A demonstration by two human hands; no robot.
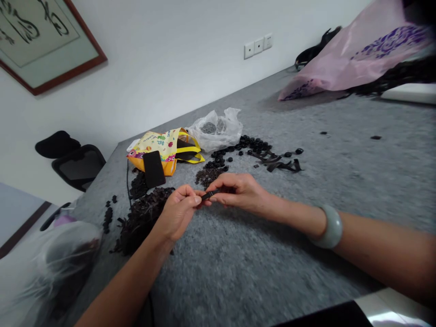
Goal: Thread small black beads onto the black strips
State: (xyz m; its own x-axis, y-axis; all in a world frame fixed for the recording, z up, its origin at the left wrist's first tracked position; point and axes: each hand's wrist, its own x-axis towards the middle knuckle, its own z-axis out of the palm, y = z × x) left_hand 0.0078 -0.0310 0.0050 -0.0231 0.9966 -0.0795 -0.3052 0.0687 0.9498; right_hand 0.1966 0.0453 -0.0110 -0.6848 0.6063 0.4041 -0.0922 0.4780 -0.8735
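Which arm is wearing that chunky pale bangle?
The right arm, with the bangle at its wrist; the left arm is bare.

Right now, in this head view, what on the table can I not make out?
Head view:
Dark strip: its ends are hidden by the left hand and right hand.
Milky plastic bag: film blurs its contents; bottom-left edge cuts it off.
Pink plastic bag: top edge cuts it off.
Dark pile: pieces too small to separate.
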